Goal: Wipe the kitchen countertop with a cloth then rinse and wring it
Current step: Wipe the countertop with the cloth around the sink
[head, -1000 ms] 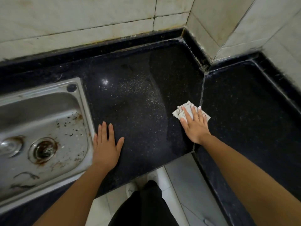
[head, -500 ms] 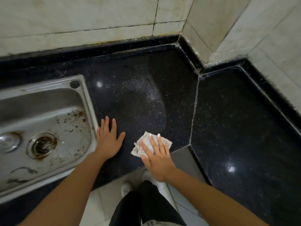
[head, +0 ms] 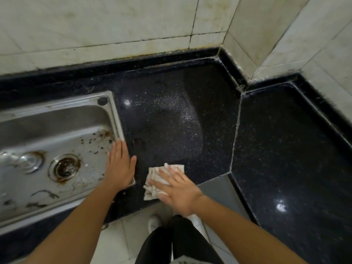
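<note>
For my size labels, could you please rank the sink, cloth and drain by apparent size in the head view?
1. Sink
2. Cloth, partly under the right hand
3. Drain, close to the cloth, so unsure

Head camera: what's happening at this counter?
A person is wiping the black countertop. Their right hand presses a pale cloth flat near the front edge, beside the sink. Their left hand lies flat over the sink's right rim. Rinsing and wringing are not yet done.

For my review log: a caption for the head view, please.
Right hand presses cloth on black countertop; left hand rests flat on sink rim.
</note>
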Demonstrator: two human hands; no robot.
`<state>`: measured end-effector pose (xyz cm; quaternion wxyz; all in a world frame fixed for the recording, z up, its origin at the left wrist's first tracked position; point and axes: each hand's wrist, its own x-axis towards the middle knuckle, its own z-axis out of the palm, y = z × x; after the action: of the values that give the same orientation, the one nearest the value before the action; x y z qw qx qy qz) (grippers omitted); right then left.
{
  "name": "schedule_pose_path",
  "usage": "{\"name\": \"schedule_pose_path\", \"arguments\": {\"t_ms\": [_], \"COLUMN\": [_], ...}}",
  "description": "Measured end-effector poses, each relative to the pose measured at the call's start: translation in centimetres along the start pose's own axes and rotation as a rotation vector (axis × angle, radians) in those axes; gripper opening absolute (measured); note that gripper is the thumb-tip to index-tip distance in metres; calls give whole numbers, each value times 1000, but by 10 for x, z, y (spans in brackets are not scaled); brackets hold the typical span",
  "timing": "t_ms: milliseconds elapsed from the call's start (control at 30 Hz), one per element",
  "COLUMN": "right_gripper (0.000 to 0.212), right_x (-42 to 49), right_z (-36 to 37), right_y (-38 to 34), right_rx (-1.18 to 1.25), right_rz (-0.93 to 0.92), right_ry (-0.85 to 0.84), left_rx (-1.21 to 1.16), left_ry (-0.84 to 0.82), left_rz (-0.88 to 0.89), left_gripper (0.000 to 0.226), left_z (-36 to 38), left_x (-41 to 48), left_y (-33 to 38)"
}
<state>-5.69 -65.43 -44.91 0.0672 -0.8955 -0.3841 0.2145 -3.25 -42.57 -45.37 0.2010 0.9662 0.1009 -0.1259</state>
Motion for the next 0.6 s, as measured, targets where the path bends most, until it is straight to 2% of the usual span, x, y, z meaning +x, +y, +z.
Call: {"name": "schedule_pose_path", "arguments": {"t_ms": [67,200,333,400,500,600], "right_gripper": [51,59,55,56,58,58], "right_x": [-10,-25,-19,-6,13,25], "right_z": [-1,-17,-36,-37,-31,-19], "right_y": [26,92,127,118,86,43], "right_rx": [-23,-19,209,284,298,201], "right_rz": [105,450,837,943,936,742], "right_ry": [23,34,103,147,164,139], "left_rx": [23,8,3,-12,-19,-88], "left_ry": [-23,-9,5,9,6,27], "left_rz": [9,24,23,20,19,27], "left_gripper": [64,61,61,61,61,61], "left_z": [1,5,7,6,5,1], "left_x": [0,1,2,2,4,5], "left_y": [-7,-11,-10,-10,-12,-12]}}
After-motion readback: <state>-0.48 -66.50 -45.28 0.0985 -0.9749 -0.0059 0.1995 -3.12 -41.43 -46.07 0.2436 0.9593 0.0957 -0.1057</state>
